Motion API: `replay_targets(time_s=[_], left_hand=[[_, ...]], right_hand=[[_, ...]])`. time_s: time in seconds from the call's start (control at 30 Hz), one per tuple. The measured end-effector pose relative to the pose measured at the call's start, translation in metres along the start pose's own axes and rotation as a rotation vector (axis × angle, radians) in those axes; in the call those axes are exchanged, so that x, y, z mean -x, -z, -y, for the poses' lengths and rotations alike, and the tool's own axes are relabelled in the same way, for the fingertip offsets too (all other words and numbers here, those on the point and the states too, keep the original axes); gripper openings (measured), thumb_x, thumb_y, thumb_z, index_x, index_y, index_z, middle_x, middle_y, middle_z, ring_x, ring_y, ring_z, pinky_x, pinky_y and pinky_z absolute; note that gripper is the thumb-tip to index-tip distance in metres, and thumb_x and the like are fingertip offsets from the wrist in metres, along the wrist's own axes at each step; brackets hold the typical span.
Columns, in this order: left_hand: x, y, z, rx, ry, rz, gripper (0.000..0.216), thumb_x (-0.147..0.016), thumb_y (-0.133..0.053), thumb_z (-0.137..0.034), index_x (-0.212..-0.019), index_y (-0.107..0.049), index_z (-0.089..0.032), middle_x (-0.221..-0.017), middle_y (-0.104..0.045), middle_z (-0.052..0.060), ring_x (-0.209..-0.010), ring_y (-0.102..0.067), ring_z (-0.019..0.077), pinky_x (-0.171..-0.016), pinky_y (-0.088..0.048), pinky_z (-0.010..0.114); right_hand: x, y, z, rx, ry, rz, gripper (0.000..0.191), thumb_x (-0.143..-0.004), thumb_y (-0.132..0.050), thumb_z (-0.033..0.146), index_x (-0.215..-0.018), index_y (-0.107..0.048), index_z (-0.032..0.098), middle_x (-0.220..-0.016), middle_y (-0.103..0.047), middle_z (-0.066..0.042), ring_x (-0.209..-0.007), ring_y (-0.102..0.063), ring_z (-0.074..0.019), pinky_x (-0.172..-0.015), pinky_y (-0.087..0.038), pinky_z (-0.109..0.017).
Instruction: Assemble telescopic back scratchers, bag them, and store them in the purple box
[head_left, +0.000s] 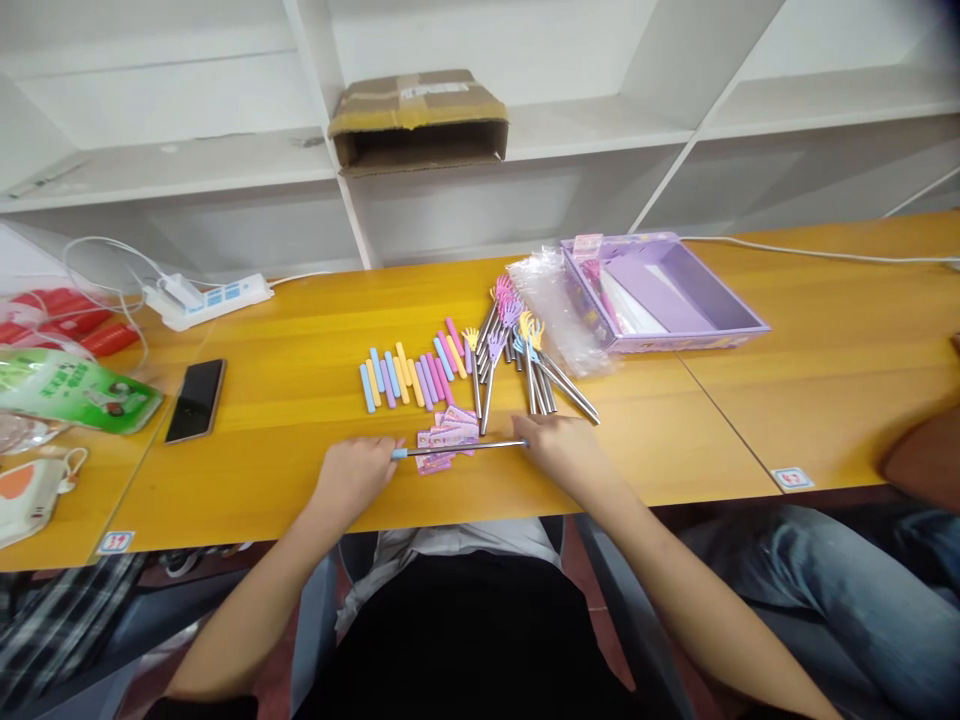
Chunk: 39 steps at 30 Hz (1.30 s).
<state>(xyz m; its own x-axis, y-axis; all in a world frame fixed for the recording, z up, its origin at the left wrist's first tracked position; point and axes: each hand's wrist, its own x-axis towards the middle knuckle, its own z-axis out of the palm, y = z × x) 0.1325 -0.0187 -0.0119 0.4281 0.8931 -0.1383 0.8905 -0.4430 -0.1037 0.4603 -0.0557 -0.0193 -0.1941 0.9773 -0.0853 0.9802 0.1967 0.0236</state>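
Observation:
Between my two hands a back scratcher [465,448] with a metal rod is stretched out level above the table's front part. My left hand [358,472] is closed around its light blue handle. At the other end my right hand [559,450] is closed on the rod, and a bit of blue shows at those fingers. Purple-pink printed cards [454,425] lie in a loose stack just behind and under the rod. Beyond them, coloured handle tubes [409,377] in blue, yellow, purple and pink lie in a row. Several hand-shaped scratcher heads on metal rods [487,375] are piled beside the tubes.
A purple box [720,335] holds papers and packets, with a clear plastic bag [562,315] against it. At left are a phone [195,400], a power strip [217,300] and a green pouch [79,388]. A cardboard box [420,115] sits on the shelf. Another person's jeans [817,590] show at right.

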Motion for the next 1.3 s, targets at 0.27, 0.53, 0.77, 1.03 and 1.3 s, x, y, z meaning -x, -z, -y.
replay_targets(time_s=[0.27,0.53,0.77,1.03,1.3], left_hand=[[-0.005,0.005,-0.034,0.039,-0.051,0.055,0.032,-0.108,-0.05,-0.029,-0.107,-0.078,-0.015,-0.093,-0.082,0.019,-0.087,-0.081,0.0318,-0.071,-0.055,0.035],[-0.001,-0.001,-0.047,0.094,-0.133,-0.06,0.018,-0.106,-0.058,-0.028,-0.108,-0.072,-0.016,-0.098,-0.08,0.013,-0.093,-0.079,0.0293,-0.073,-0.056,0.034],[0.001,-0.006,-0.055,0.082,-0.296,-0.245,0.015,-0.109,-0.055,-0.026,-0.106,-0.067,-0.018,-0.096,-0.078,0.008,-0.085,-0.076,0.0235,-0.067,-0.05,0.031],[-0.006,0.0,-0.032,0.063,-0.335,-0.08,0.032,-0.114,-0.046,-0.042,-0.109,-0.069,-0.02,-0.092,-0.079,0.009,-0.078,-0.074,0.0217,-0.062,-0.045,0.028],[-0.003,-0.004,0.014,-0.047,-0.337,-0.082,0.02,-0.108,-0.05,-0.021,-0.099,-0.068,-0.02,-0.088,-0.075,0.007,-0.077,-0.073,0.0204,-0.062,-0.047,0.027]], right_hand=[[-0.015,0.023,0.062,-0.04,0.093,0.124,0.025,-0.106,-0.048,0.013,-0.112,-0.072,0.014,-0.098,-0.079,-0.015,-0.086,-0.076,-0.0234,-0.06,-0.03,-0.03],[-0.02,0.029,0.079,-0.058,0.102,0.194,0.027,-0.108,-0.044,0.014,-0.115,-0.07,0.012,-0.107,-0.079,-0.018,-0.097,-0.079,-0.0279,-0.068,-0.046,-0.029],[-0.023,0.028,0.084,-0.073,0.119,0.187,0.027,-0.109,-0.044,0.017,-0.117,-0.069,0.013,-0.108,-0.079,-0.019,-0.097,-0.079,-0.0283,-0.071,-0.05,-0.03],[-0.018,0.022,0.08,-0.084,0.156,0.146,0.027,-0.108,-0.043,0.015,-0.113,-0.07,0.014,-0.105,-0.079,-0.016,-0.09,-0.077,-0.0245,-0.065,-0.041,-0.028],[-0.011,-0.005,0.016,-0.063,0.094,-0.045,0.025,-0.104,-0.049,0.013,-0.111,-0.073,0.016,-0.097,-0.079,-0.012,-0.08,-0.07,-0.0189,-0.063,-0.03,-0.029]])
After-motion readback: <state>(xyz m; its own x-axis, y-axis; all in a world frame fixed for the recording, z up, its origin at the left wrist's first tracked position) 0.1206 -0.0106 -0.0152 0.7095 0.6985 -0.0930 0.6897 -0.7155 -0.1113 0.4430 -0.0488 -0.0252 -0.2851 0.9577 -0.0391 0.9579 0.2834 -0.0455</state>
